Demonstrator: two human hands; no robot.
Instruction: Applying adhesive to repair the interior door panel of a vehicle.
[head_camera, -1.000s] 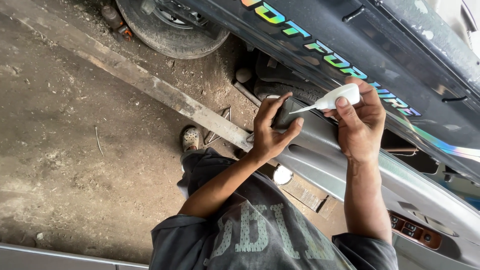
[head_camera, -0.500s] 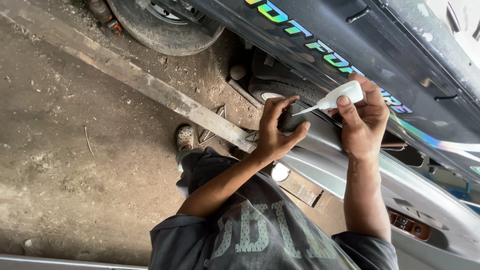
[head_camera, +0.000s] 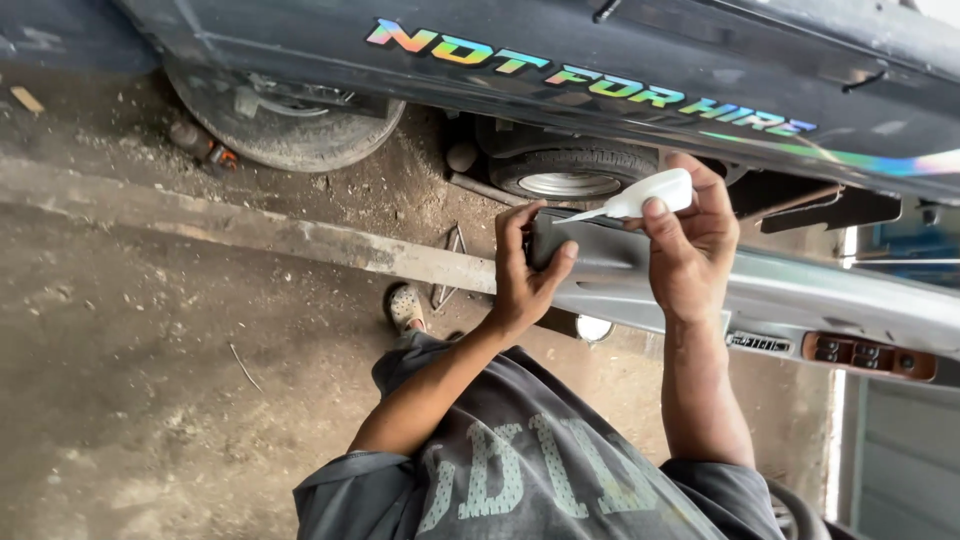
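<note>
A small white glue bottle is gripped in the right hand, nozzle at the grey door panel edge clasped by the left hand; gluing appears underway, unfinished.

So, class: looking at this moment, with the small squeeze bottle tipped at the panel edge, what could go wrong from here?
1. The left hand grips the grey panel right where the white bottle points its nozzle, so the contents may land on the fingers.
2. The right hand may squeeze too hard, and the excess could run down the panel.
3. If the left hand slips, the panel edge could shift.
</note>
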